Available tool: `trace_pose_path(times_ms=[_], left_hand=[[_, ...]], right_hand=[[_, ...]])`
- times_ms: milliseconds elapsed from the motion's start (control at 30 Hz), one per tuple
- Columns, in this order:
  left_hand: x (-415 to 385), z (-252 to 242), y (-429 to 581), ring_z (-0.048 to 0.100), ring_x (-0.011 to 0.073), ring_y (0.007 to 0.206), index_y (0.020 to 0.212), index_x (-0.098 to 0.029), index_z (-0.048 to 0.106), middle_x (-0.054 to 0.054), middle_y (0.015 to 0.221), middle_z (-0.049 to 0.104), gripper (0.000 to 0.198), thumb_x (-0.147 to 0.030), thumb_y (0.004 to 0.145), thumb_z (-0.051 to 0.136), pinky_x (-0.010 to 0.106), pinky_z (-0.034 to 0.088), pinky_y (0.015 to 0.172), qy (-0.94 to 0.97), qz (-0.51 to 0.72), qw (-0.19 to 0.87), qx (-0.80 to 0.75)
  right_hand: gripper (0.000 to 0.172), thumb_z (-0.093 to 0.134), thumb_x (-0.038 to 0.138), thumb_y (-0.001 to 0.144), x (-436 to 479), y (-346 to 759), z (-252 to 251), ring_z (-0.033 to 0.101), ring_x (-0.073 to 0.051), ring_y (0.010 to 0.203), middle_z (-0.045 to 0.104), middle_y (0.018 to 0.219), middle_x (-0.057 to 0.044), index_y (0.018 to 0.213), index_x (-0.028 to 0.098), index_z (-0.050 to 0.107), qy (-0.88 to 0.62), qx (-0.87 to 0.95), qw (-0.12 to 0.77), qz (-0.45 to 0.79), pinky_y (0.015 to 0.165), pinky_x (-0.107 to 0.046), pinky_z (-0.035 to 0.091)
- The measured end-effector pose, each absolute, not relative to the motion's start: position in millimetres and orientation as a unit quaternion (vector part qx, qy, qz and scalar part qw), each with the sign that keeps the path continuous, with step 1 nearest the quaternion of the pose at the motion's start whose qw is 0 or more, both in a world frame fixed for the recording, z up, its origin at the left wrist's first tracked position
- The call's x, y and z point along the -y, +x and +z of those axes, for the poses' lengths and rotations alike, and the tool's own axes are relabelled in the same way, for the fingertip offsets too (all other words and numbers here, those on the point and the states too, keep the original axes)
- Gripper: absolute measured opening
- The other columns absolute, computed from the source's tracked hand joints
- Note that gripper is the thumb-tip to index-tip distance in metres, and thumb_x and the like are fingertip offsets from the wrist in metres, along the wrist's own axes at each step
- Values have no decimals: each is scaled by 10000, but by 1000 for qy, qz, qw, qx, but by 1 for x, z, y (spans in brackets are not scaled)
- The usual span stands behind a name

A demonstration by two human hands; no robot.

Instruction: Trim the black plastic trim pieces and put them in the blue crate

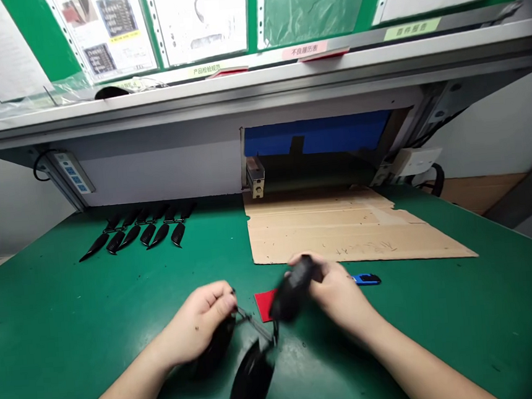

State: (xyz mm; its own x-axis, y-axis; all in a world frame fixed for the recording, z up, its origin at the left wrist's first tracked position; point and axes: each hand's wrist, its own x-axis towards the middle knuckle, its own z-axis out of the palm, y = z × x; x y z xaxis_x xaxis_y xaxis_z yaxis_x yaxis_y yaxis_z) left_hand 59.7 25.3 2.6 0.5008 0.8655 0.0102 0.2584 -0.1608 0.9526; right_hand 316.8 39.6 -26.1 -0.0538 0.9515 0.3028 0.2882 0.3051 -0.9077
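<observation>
Between my hands is a black folding propeller (250,384), its dark blades joined by a thin linkage at the middle. My left hand (200,323) is closed, thumb against fingers, on its left end, and one blade hangs below that hand. My right hand (336,289) wraps around another blade, which is tilted upward and blurred by motion. The lowest blade points down toward the front edge of view. Just behind the propeller a small red square piece (263,302) lies on the green table. To the right of it, a blue-handled tool (367,279) is partly covered by my right hand.
Several similar black propellers (160,233) lie in a row at the back left. A flat cardboard sheet (334,234) covers the back right. Above hangs a metal shelf edge (220,101); a power strip (75,173) is fixed at left.
</observation>
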Motion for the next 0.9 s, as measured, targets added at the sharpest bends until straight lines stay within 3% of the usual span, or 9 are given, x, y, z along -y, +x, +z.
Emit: trace_pose_path(times_ms=[100, 300, 400, 500, 600, 700, 800, 900], left_hand=[[-27, -4, 64, 359, 113, 644, 764, -188, 400, -31, 691, 396, 352, -488, 939, 458, 220, 324, 618, 632, 391, 511, -431], [-14, -19, 77, 476, 123, 721, 821, -179, 432, -10, 735, 510, 266, -395, 923, 550, 255, 396, 721, 582, 380, 638, -332], [-7, -22, 84, 539, 122, 727, 840, -176, 440, 8, 788, 545, 228, -341, 910, 579, 271, 419, 736, 439, 388, 766, -263], [-5, -21, 85, 580, 136, 727, 864, -169, 464, 36, 835, 564, 225, -348, 893, 596, 272, 437, 710, 353, 366, 826, -241], [-12, -18, 77, 482, 91, 599, 794, -169, 463, -8, 710, 487, 270, -367, 866, 632, 202, 370, 577, 416, 377, 761, -326], [-25, -15, 66, 346, 67, 540, 779, -167, 487, -34, 671, 410, 325, -456, 871, 604, 181, 274, 506, 456, 402, 665, -435], [-35, -12, 57, 323, 76, 550, 792, -169, 506, -34, 676, 396, 364, -519, 867, 574, 185, 241, 497, 475, 420, 608, -477], [-41, -7, 50, 319, 86, 574, 795, -179, 504, -38, 679, 374, 373, -541, 875, 546, 186, 246, 520, 500, 443, 557, -493]], right_hand=[[322, 594, 492, 882, -41, 317, -28, 574, -200, 773, 602, 852, -31, 990, 189, 566, -509, 596, 541, 304, 701, -307, 467], [347, 676, 313, 871, -23, 300, -28, 558, -234, 970, 614, 1085, -21, 1186, 273, 535, -481, 789, 350, 154, 835, -369, 435], [370, 683, 290, 873, -22, 298, -27, 576, -229, 919, 633, 1042, -9, 1198, 259, 507, -486, 806, 320, 106, 793, -362, 428], [255, 658, 287, 894, -22, 302, -21, 585, -202, 844, 641, 976, 14, 1117, 252, 539, -491, 804, 314, 116, 724, -317, 425], [162, 662, 218, 872, -21, 308, -11, 587, -167, 798, 643, 915, 47, 1008, 258, 584, -477, 820, 270, 162, 674, -266, 409], [271, 737, 184, 794, -16, 308, -6, 591, -156, 809, 648, 917, 70, 1012, 277, 604, -432, 856, 212, 190, 688, -247, 396], [313, 783, 177, 753, -9, 301, -12, 574, -139, 749, 633, 853, 85, 991, 286, 612, -394, 877, 168, 219, 669, -230, 393], [504, 891, 326, 665, -4, 292, -22, 550, -183, 871, 610, 941, 43, 1072, 285, 596, -375, 886, 193, 192, 791, -272, 403]])
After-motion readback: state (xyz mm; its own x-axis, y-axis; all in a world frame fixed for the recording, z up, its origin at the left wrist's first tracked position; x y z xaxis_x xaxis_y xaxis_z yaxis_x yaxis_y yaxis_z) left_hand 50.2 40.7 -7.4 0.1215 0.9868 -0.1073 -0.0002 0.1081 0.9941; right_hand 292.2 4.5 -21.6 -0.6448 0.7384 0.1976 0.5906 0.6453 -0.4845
